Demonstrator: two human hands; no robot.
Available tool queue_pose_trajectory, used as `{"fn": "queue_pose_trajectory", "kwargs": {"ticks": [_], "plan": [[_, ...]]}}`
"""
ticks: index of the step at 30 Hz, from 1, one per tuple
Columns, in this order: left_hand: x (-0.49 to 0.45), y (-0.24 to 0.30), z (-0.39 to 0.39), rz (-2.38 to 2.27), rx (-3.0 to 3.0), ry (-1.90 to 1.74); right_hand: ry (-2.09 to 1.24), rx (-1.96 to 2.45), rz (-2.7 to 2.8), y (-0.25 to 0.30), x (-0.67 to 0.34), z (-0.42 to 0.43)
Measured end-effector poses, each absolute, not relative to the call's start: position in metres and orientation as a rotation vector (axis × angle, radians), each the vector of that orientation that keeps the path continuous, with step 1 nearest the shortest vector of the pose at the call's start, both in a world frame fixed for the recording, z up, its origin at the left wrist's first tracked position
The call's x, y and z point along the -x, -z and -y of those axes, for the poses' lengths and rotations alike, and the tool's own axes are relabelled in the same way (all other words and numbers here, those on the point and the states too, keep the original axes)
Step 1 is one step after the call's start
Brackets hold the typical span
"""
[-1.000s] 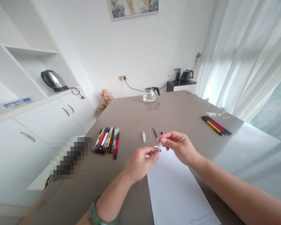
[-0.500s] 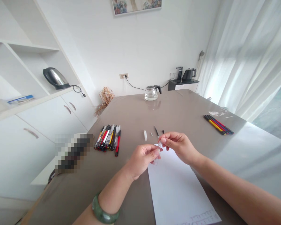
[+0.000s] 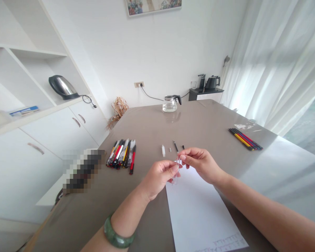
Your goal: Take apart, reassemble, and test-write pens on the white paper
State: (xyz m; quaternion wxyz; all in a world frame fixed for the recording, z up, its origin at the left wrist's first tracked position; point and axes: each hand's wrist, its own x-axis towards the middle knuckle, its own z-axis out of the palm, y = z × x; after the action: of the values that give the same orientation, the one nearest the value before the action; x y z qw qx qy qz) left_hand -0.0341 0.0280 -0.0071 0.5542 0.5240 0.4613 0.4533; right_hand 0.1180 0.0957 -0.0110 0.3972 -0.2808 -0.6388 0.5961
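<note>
Between my hands is a clear plastic pen barrel (image 3: 175,179), held tilted over the top of a white sheet of paper (image 3: 199,206). My left hand (image 3: 160,176) pinches it between thumb and fingers. At its upper end, the fingertips of my right hand (image 3: 199,162) are closed on it too. Just beyond lie a pen refill (image 3: 175,145), a small black piece (image 3: 183,147), a tiny metallic spring-like part (image 3: 170,149) and a whitish translucent pen part (image 3: 163,151). My fingers partly hide the barrel.
A pile of pens (image 3: 122,154) lies at the left, and a row of coloured pens (image 3: 245,139) at the right. A glass teapot (image 3: 169,104) stands toward the back of the brown table (image 3: 144,126). White cabinets (image 3: 55,129) line the left side.
Both hands keep almost the same pose around the barrel, with only slight finger movement. The view has shifted a little; the loose parts lie where they were.
</note>
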Motion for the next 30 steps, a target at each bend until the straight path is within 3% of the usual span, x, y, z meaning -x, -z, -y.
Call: {"fn": "queue_pose_trajectory", "kwargs": {"ticks": [7, 15, 20, 30], "plan": [[0.035, 0.009, -0.029, -1.089, -1.226, -1.075, -1.456, 0.723, 1.608, 0.01, -0.117, -0.096], [0.047, 0.015, -0.037, -1.177, -1.106, -1.371, -1.014, 1.143, 1.478, 0.018, -0.143, -0.146], [0.05, 0.017, -0.039, -1.166, -1.032, -1.412, -0.758, 1.516, 1.873, 0.036, -0.139, -0.175], [0.049, 0.013, -0.037, -1.117, -0.996, -1.378, -0.612, 1.616, 2.066, 0.047, -0.108, -0.204]]}}
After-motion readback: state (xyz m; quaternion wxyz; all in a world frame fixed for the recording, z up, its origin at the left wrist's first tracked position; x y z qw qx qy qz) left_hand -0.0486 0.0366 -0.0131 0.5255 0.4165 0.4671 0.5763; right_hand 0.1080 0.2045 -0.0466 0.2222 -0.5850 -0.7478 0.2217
